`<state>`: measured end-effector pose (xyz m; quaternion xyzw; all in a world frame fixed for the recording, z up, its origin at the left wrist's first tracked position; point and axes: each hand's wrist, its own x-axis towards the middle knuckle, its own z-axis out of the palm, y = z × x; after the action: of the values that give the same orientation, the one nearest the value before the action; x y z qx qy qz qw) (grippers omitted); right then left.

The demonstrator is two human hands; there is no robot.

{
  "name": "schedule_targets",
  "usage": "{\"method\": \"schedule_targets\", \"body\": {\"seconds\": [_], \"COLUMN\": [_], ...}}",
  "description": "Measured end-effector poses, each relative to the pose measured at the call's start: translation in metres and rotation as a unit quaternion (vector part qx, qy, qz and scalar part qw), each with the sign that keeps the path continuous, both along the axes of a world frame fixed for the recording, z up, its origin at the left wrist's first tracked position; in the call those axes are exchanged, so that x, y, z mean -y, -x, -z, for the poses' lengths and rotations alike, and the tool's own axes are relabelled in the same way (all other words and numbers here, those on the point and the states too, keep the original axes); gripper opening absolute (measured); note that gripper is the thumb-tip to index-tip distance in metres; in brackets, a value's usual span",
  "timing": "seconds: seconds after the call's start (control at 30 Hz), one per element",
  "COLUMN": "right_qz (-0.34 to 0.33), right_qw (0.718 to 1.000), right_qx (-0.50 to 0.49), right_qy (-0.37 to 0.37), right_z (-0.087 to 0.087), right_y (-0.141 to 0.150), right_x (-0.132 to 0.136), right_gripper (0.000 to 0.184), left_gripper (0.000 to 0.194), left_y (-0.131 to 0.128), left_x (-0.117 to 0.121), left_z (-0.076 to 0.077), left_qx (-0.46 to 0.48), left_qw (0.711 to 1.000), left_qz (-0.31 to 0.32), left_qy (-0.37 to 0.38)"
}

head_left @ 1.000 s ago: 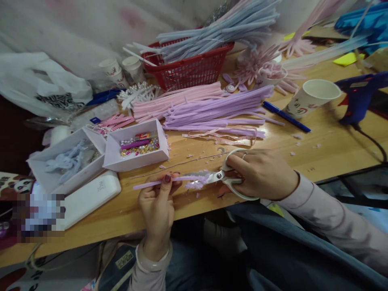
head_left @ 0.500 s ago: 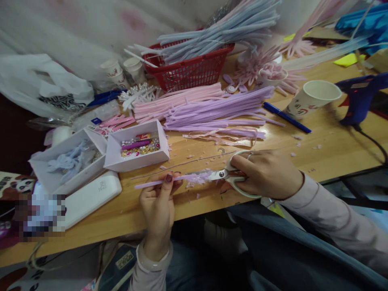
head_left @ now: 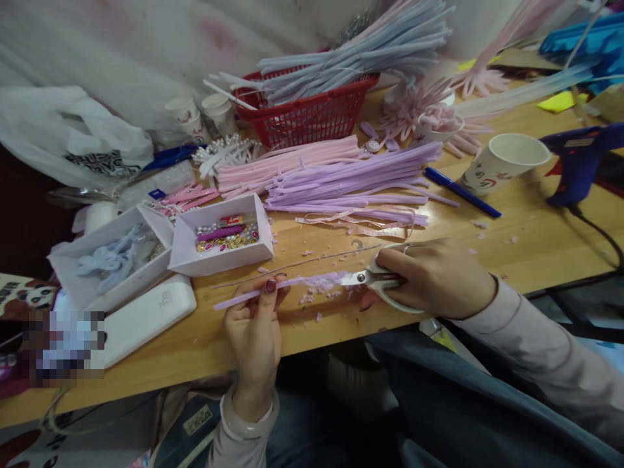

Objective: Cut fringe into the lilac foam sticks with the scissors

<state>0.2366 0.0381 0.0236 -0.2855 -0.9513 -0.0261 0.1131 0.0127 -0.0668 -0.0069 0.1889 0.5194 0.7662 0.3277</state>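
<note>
My left hand (head_left: 253, 328) pinches a lilac pipe cleaner (head_left: 238, 298) above the front edge of the wooden table (head_left: 536, 244), thumb on top. My right hand (head_left: 436, 276) grips white-handled scissors (head_left: 373, 279), whose blades meet the right end of the pipe cleaner, where its fuzz is loosened into a tuft. Lilac fluff scraps (head_left: 314, 299) lie on the table under the blades. A bare thin wire (head_left: 297, 263) lies just behind my hands.
Behind lie heaps of lilac (head_left: 351, 185) and pink pipe cleaners (head_left: 287, 162), a red basket (head_left: 307, 117) of pale blue ones, two white boxes (head_left: 219, 240), a blue pen (head_left: 461, 188), a paper cup (head_left: 502, 162), a blue glue gun (head_left: 580, 162) with its cord, and a white case (head_left: 146, 318).
The scissors and my right hand have shifted slightly to the right along the pipe cleaner. More fluff has fallen on the table. My left hand stays put.
</note>
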Motion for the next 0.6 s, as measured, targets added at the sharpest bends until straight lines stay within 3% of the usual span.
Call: {"method": "schedule_targets", "body": {"seconds": [0.13, 0.27, 0.43, 0.6], "right_qz": [0.042, 0.054, 0.067, 0.118], "right_qw": [0.998, 0.995, 0.977, 0.976], "right_qx": [0.04, 0.079, 0.2, 0.182], "right_qy": [0.006, -0.027, 0.008, 0.015], "right_z": [-0.023, -0.045, -0.046, -0.048], "right_y": [-0.014, -0.03, -0.03, -0.023], "right_x": [-0.009, -0.012, -0.007, -0.002], "right_gripper": [0.021, 0.011, 0.014, 0.024], "left_gripper": [0.019, 0.019, 0.018, 0.024], "left_y": [-0.001, 0.0, 0.001, 0.002], "left_x": [-0.001, -0.002, 0.0, 0.002], "left_z": [0.001, 0.003, 0.008, 0.01], "left_qx": [0.007, 0.013, 0.011, 0.02], "left_qw": [0.998, 0.996, 0.999, 1.0], "left_qz": [-0.062, -0.082, -0.049, -0.016], "left_qy": [-0.01, -0.016, -0.012, -0.011]}}
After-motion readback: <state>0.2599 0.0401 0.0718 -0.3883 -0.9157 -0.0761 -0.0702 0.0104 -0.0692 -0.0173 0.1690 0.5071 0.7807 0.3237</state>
